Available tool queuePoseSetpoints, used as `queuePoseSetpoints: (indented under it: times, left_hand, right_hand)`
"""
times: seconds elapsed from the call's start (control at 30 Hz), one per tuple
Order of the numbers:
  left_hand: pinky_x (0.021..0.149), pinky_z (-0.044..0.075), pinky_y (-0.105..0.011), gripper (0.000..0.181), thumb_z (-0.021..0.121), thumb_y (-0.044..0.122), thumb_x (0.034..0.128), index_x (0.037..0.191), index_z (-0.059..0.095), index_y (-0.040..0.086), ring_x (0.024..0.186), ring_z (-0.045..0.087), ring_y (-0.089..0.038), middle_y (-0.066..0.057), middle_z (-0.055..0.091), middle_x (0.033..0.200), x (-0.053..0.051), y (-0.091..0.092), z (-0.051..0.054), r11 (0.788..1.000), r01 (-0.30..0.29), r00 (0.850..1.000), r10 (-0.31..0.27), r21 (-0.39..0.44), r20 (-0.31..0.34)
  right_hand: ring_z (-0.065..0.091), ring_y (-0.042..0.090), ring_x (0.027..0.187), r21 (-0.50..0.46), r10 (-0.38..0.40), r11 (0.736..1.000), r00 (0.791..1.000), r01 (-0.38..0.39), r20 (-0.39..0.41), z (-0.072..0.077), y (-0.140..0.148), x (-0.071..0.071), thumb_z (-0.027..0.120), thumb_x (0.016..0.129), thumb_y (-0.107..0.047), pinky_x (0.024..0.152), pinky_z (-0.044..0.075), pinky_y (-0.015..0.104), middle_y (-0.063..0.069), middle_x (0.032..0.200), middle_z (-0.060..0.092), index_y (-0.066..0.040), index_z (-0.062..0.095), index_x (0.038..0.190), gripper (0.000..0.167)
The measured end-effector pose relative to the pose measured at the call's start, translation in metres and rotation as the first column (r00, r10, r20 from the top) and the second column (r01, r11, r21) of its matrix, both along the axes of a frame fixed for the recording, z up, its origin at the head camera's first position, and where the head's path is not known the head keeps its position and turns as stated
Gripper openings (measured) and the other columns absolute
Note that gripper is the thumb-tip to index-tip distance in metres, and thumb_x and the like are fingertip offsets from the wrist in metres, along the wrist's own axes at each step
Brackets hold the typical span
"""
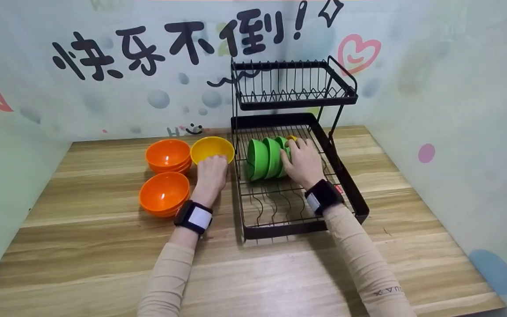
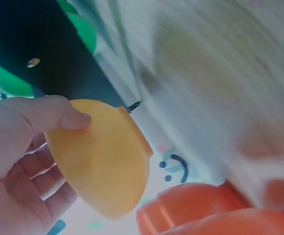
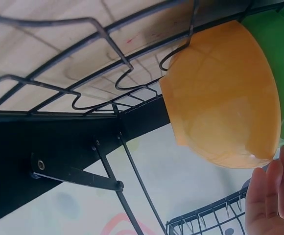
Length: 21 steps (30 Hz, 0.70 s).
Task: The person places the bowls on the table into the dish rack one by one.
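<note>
Yellow bowl faces up, left grip pinching rim; right grip, fingers straight, touches sideways bowl.

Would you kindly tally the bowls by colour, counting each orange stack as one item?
Orange stacks: 2
Green bowls: 3
Yellow bowls: 2
Total: 7 items; how many bowls each stack holds is unclear.

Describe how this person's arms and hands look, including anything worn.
There is a beige, wrinkled fabric left sleeve and matching right sleeve, the latter with dark lettering. A black left wristband and black right wristband each carry a pale rectangular panel. The left hand and right hand are ungloved.
</note>
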<state>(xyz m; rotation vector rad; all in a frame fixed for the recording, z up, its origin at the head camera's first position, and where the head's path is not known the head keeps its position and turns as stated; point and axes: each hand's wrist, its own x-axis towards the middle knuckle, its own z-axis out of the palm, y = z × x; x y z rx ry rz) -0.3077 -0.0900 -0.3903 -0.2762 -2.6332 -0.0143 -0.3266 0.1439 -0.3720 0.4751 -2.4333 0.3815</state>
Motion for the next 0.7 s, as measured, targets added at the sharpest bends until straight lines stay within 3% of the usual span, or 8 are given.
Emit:
queuePoseSetpoints:
  times: [0.33, 0.57, 0.7]
  left_hand:
    - [0.055, 0.052, -0.04, 0.009, 0.065, -0.001, 0.0777, 0.086, 0.067, 0.001, 0.066, 0.063, -0.03, -0.015, 0.066, 0.074, 0.018, 0.01, 0.019, 0.999, 0.026, 0.998, -0.028, -0.038, -0.052]
    - [0.053, 0.051, -0.039, 0.011, 0.064, -0.001, 0.0781, 0.086, 0.067, 0.005, 0.069, 0.064, -0.028, -0.011, 0.068, 0.077, 0.029, 0.024, 0.03, 0.995, 0.075, 0.991, -0.082, -0.063, -0.108]
    - [0.052, 0.05, -0.036, 0.013, 0.065, -0.002, 0.076, 0.086, 0.068, 0.007, 0.068, 0.064, -0.025, -0.008, 0.069, 0.079, 0.034, 0.032, 0.031, 0.989, 0.107, 0.977, -0.123, -0.099, -0.175]
  right_hand:
    - [0.057, 0.037, 0.093, -0.07, -0.004, 0.997, 0.999, 0.007, 0.046, 0.0, -0.001, -0.001, 0.048, 0.097, -0.028, 0.084, 0.047, 0.046, 0.019, 0.104, 0.063, 0.0, 0.062, 0.105, 0.032]
    - [0.058, 0.034, 0.096, -0.133, 0.029, 0.991, 1.0, -0.029, -0.003, 0.0, -0.001, -0.001, 0.048, 0.097, -0.028, 0.083, 0.049, 0.046, 0.018, 0.105, 0.061, -0.002, 0.06, 0.11, 0.032]
    - [0.058, 0.031, 0.092, -0.171, 0.058, 0.983, 0.996, -0.068, -0.063, 0.0, -0.002, -0.001, 0.049, 0.096, -0.028, 0.077, 0.051, 0.045, 0.018, 0.103, 0.058, -0.001, 0.06, 0.111, 0.033]
